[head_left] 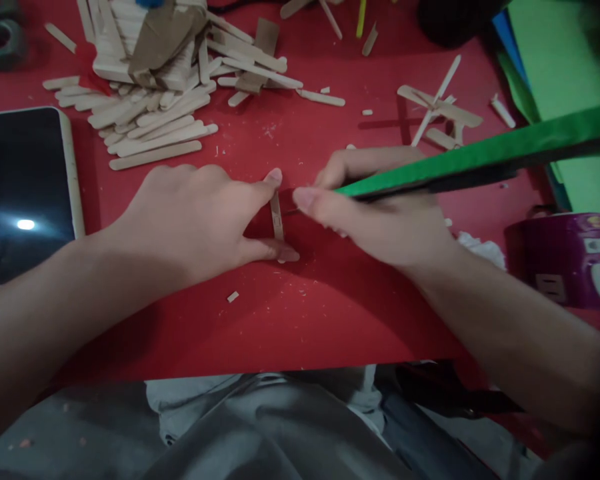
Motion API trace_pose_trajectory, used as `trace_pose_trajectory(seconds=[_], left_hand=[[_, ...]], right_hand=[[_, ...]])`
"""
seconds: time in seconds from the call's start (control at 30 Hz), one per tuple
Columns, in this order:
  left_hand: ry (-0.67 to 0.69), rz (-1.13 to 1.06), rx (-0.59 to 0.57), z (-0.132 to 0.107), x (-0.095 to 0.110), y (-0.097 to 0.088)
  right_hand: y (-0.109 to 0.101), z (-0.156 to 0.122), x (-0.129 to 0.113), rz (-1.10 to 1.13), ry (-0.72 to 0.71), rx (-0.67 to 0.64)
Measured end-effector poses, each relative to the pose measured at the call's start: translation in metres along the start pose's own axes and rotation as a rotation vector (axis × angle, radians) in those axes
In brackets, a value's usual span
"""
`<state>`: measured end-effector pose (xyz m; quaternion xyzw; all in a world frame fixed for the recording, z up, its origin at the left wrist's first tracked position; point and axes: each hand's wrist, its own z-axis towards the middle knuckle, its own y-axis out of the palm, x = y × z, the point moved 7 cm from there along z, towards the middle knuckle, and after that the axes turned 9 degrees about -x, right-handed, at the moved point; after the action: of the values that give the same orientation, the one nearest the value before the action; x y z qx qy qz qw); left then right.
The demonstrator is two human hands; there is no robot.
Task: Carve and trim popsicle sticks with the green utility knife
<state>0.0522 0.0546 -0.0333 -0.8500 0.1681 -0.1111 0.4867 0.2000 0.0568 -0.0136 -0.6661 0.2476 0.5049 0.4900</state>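
My left hand lies low over the red table, its forefinger and thumb pinning the two ends of a short wooden craft stick. A small cut or mark shows near the middle of the stick. In my right hand, a long green tool with a dark underside is gripped between thumb and fingers. Its thin tip points left, close beside the stick; whether it touches cannot be made out. The exact kind of tool is not clear. A tiny wood chip lies below my left hand.
Many craft sticks are heaped at the upper left, near a phone. Crossed sticks lie at the upper right. A purple power socket block and green sheets occupy the right side. The red table's front edge is close.
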Motion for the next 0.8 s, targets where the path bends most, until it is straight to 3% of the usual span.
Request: trace_pose_trajectory(seconds=[0.13, 0.4, 0.8], left_hand=[[-0.002, -0.051, -0.011, -0.001, -0.002, 0.003], [0.082, -0.154, 0.112, -0.007, -0.004, 0.005], [0.072, -0.177, 0.104, -0.004, -0.006, 0.007]], right_hand=[[-0.003, -0.002, 0.002, 0.019, 0.024, 0.031], [0.007, 0.000, -0.003, 0.010, -0.017, -0.032], [0.009, 0.002, -0.004, 0.000, -0.033, -0.066]])
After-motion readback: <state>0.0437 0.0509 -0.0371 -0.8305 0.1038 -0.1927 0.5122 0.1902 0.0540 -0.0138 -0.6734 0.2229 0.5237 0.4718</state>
